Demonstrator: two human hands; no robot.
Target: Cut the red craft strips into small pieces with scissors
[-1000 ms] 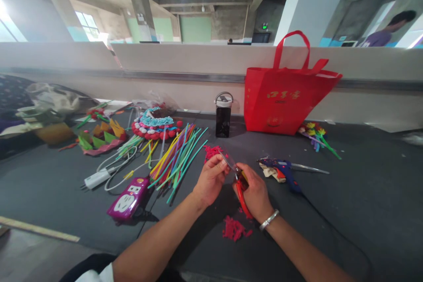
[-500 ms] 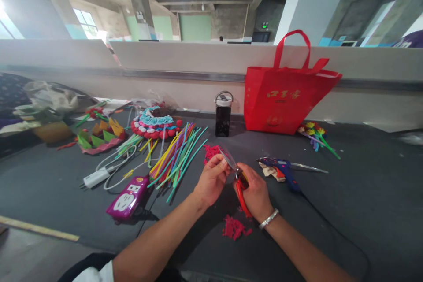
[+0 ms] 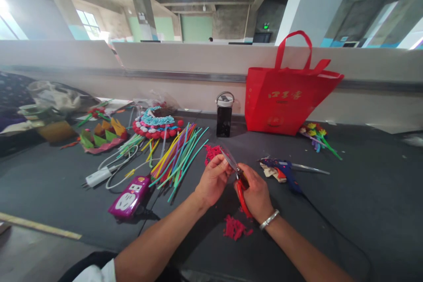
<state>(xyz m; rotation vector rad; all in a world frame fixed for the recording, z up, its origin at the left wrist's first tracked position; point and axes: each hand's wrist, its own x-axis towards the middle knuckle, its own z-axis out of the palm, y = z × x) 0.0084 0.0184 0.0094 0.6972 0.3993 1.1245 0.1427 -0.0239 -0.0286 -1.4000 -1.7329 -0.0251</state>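
Note:
My right hand (image 3: 255,194) grips red-handled scissors (image 3: 238,178), their blades pointing up and left. My left hand (image 3: 212,179) pinches something small at the blades; what it holds is too small to make out. Both hands hover over a dark table (image 3: 363,211). A pile of red snippets (image 3: 234,228) lies just below my hands, and another red clump (image 3: 211,151) lies just behind my left hand. A silver bracelet circles my right wrist.
Colourful sticks (image 3: 178,154) fan out left of my hands, beside a purple power strip (image 3: 129,199) and white charger (image 3: 95,178). A blue glue gun (image 3: 284,171) lies to the right. A dark bottle (image 3: 224,116), red tote bag (image 3: 287,92) and craft flowers (image 3: 315,134) stand behind.
The scissor blades have closed a little against what my left fingers pinch. My hands stay in nearly the same place.

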